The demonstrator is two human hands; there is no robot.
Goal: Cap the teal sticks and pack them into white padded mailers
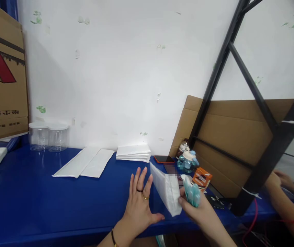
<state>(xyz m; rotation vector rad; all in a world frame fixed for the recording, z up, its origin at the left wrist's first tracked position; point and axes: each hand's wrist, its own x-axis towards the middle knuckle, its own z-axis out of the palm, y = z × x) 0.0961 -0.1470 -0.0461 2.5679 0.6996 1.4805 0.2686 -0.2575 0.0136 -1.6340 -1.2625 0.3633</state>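
Note:
My left hand [139, 206] is held over the blue table's front part, fingers spread and nothing in it. A ring is on two of its fingers. To its right, my right hand [197, 209] grips the near end of a thick, folded white packet [165, 188], which stands tilted on its edge. A bundle of teal, glossy pieces [192, 193] is also at that hand, by the fingers; I cannot make out their kind. Beyond my left hand is a stack of flat white packets [133, 152]. Two more flat white sheets or sleeves [85, 163] overlap farther left.
Two clear lidded jars [58, 139] stand against the wall beside a large carton [4, 75]. At right are a phone [164, 159], a teal bottle [188, 161], a brown bottle [182, 148], an orange box [202, 178] and a black metal frame [262, 168]. Another person's arms [283, 199] show beyond it.

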